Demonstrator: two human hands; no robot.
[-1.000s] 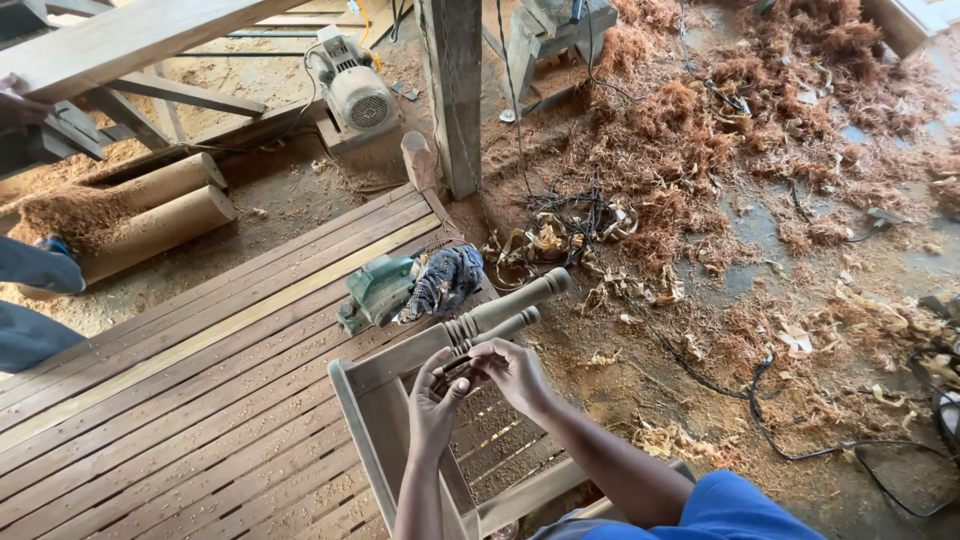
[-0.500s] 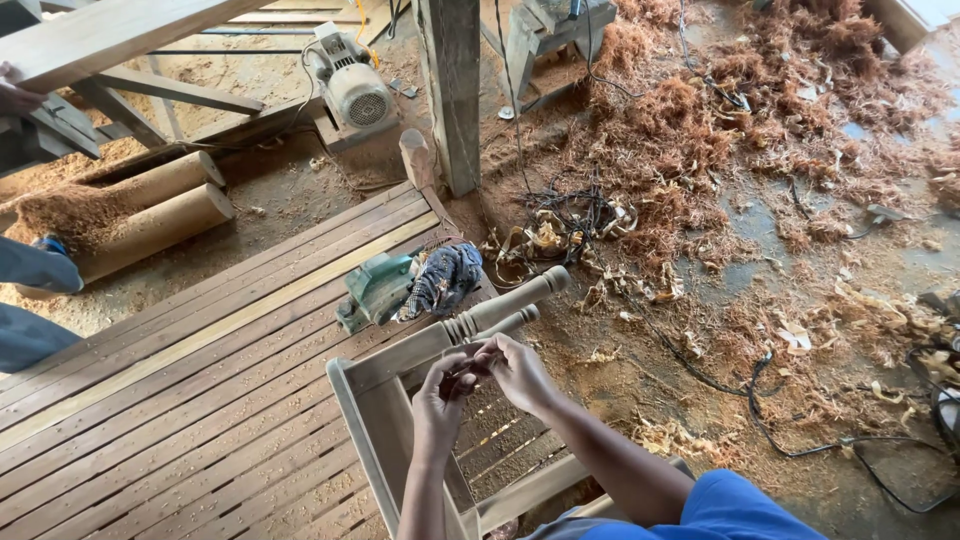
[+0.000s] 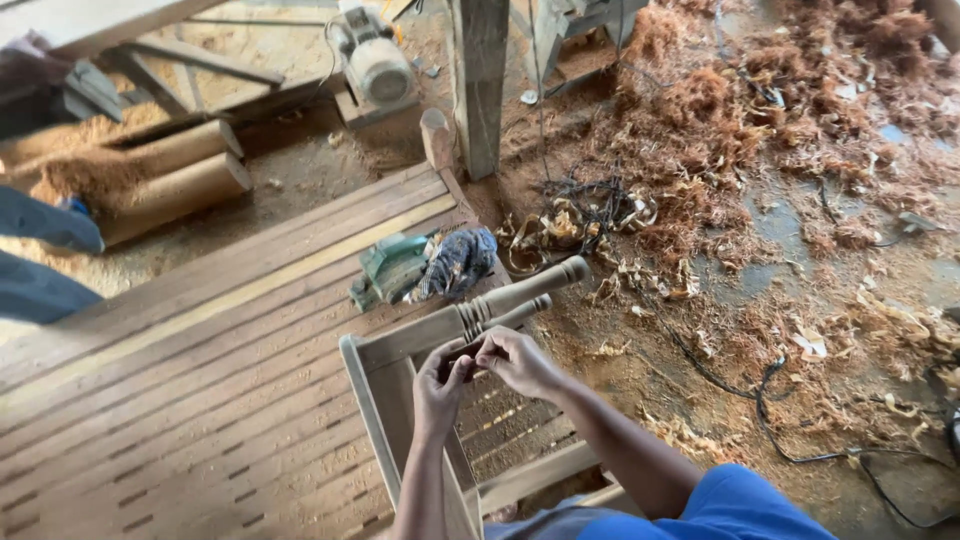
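Honestly, standing here watching, both hands are bunched together right on the wooden chair frame (image 3: 420, 345) that lies tipped over the edge of the slatted plank platform (image 3: 200, 380). The left hand (image 3: 440, 385) and right hand (image 3: 515, 360) meet just under the turned legs (image 3: 510, 295), fingers pressed in close and pinching something small and dark between them; I can't tell what it is, it's too tiny from here. Judging by the grip, this looks like fine fiddly work at the joint, so I'd say keep the frame braced against the body, keep the wrists low, and work in short controlled moves so the little piece doesn't slip into the shavings (image 3: 700, 130) on the dirt floor. As for containers, there's really none in sight; nothing like a bin or a tray. Closest thing is the open seat of the frame, and only slats show through it. A green power tool (image 3: 390, 270) with a bluish rag (image 3: 455, 262) sits just beyond on the planks, and an electric motor (image 3: 375, 65) farther back by the post (image 3: 478, 80).
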